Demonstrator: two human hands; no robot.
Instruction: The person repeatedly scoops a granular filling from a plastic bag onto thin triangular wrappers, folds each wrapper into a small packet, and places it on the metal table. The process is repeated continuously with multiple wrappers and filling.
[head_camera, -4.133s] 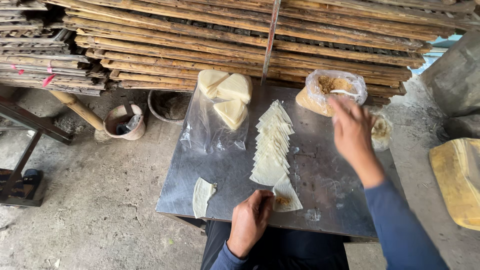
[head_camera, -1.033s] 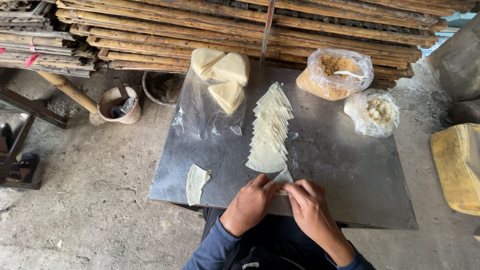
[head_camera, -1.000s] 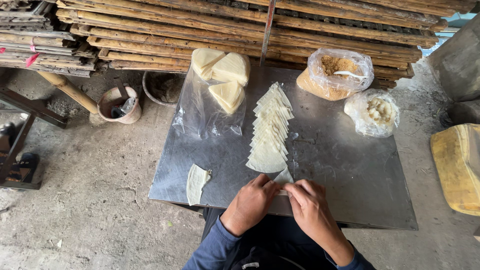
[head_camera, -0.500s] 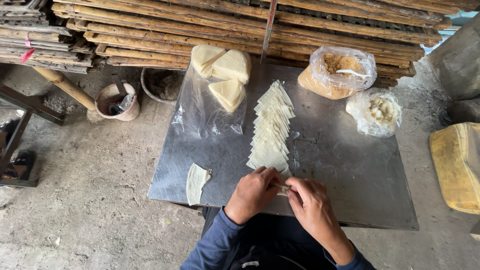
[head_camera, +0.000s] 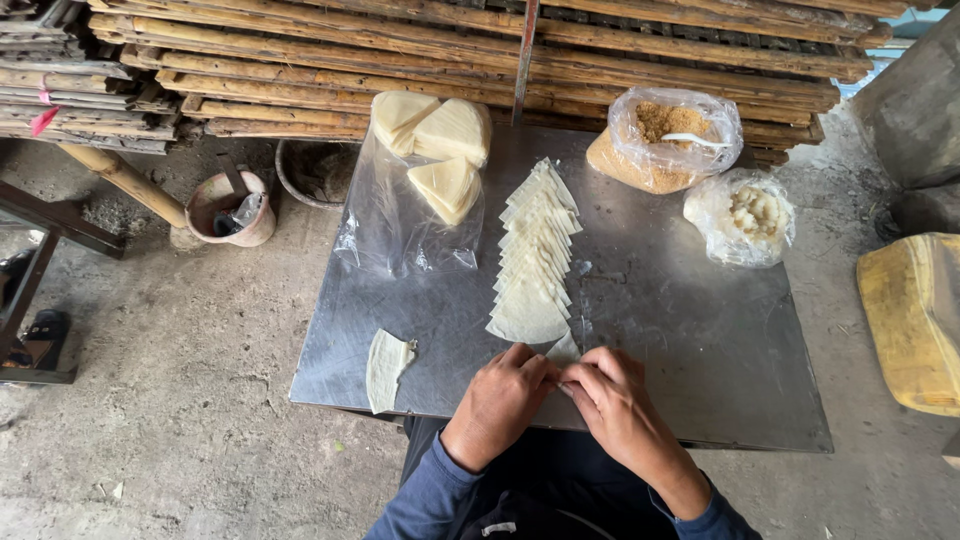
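wrapper in the grip: the left hand (head_camera: 497, 402) and right hand (head_camera: 622, 402) meet over a pale wrapper (head_camera: 563, 349); only its far tip shows, and the fingers cover the rest, so its fold cannot be told.
fingertips: mostly tucked under at the meeting point, contact unclear.
forearms: blue sleeves cut off by the near edge.
yellow container (head_camera: 912, 322): cut off by the right edge, kind unclear.
right-hand bag (head_camera: 742, 216): pale lumps blurred by the plastic, not identifiable.
cup on the floor (head_camera: 231, 207): contents too small to tell.
worktop (head_camera: 690, 340): its legs are hidden beneath it.
wooden stack (head_camera: 480, 45): runs past the far edge.
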